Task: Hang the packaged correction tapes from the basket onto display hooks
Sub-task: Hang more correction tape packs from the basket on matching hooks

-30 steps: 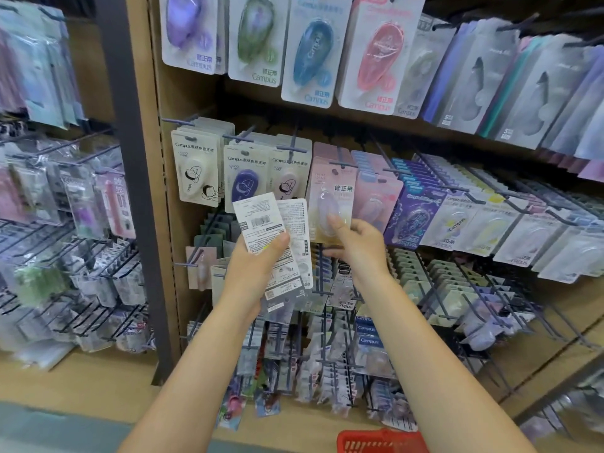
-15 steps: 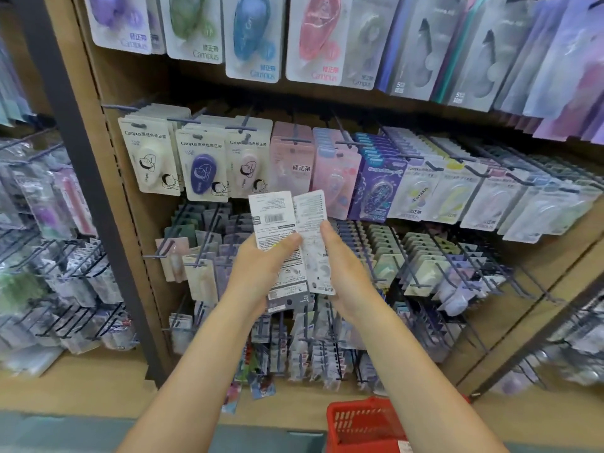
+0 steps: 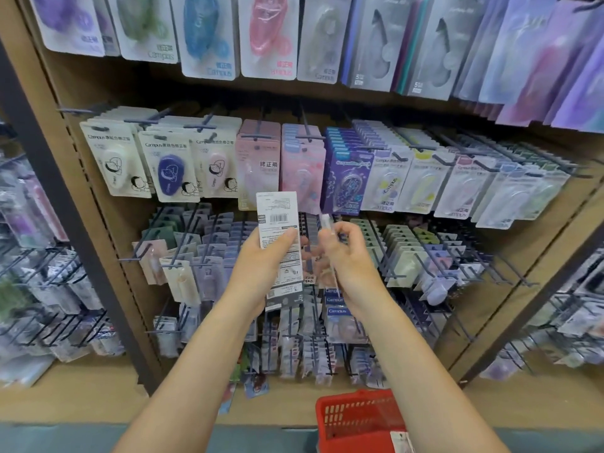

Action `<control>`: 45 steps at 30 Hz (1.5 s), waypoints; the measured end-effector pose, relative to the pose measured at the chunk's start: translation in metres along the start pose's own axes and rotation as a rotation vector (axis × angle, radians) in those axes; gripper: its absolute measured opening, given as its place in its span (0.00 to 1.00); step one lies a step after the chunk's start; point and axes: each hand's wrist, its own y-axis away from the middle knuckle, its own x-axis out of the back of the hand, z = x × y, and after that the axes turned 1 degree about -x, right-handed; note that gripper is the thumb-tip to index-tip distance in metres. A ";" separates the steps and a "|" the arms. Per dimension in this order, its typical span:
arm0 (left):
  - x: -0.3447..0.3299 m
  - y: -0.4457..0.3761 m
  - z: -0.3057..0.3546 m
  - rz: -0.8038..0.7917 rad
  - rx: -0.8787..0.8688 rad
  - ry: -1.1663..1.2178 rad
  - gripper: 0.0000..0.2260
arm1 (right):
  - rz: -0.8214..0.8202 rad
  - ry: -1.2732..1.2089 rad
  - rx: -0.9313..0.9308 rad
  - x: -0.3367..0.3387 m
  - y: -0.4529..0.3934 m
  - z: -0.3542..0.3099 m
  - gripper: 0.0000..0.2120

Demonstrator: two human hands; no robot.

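My left hand grips a small stack of packaged correction tapes, their white backs with a barcode facing me. My right hand pinches one more packaged tape, seen edge-on, just right of the stack. Both hands hover in front of the middle rows of display hooks. The red basket sits on the floor below my right forearm, with a package corner showing at its rim.
Wooden shelving holds rows of hooks full of hanging correction tapes, large packs on top, small ones lower. A dark metal post divides off the left rack. Hook tips stick out toward me at the right.
My right hand has pulled one package off the stack and turned it edge-on. The view has dropped and pulled back, bringing the red basket further into sight.
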 end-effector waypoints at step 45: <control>0.043 -0.023 0.021 0.031 -0.245 -0.074 0.20 | -0.068 0.018 0.044 -0.033 -0.029 -0.027 0.12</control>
